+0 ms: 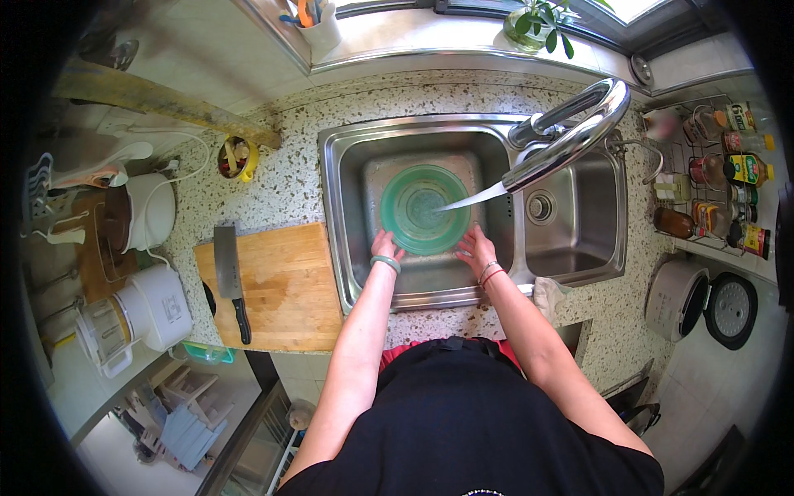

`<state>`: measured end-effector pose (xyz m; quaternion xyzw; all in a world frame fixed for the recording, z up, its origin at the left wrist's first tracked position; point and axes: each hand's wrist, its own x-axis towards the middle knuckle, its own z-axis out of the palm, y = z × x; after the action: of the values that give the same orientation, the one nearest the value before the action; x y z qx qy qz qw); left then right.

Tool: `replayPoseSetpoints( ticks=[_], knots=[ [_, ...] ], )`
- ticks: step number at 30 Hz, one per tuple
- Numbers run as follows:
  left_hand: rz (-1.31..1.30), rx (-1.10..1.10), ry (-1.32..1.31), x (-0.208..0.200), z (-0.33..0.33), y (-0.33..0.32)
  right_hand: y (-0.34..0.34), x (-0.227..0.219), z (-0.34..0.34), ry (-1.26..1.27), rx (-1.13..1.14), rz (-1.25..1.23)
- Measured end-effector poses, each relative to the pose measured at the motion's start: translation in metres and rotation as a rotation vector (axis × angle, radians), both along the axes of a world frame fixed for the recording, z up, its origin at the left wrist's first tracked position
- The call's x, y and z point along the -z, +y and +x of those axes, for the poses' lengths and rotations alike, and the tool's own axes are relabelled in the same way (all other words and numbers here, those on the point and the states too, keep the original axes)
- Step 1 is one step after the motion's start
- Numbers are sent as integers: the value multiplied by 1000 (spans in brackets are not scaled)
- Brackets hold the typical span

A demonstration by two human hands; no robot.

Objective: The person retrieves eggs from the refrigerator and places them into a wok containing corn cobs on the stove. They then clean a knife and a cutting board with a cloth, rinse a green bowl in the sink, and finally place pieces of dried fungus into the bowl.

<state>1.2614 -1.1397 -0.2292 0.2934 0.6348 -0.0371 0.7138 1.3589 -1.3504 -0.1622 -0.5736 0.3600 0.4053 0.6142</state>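
Observation:
A round green plastic basin (395,197) sits in the large left bowl of the steel sink (351,165). Water runs from the curved chrome faucet (542,165) into the basin, where the surface looks stirred. At the basin's near left edge is my left hand (385,245), its fingers against the side. My right hand (477,249) rests at the near right edge, fingers curved along the wall. Both hands appear to steady the basin between them; the undersides of the fingers are hidden.
Left of the sink, a cleaver (229,269) lies on a wooden cutting board (289,285). A yellow cup (248,171) stands behind it. The smaller sink bowl (575,240) is at right, with a cloth (547,296) on its near edge. Beyond is a rack of jars (707,169).

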Motion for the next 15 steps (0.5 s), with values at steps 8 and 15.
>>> replayPoseSetpoints(
  ticks=[8,15],
  knots=[
    [-1,1,6,0,2,-1,-2,4,1,0,6,6],
    [-1,-21,3,1,0,-1,-2,3,-1,-8,9,16]
  ],
)
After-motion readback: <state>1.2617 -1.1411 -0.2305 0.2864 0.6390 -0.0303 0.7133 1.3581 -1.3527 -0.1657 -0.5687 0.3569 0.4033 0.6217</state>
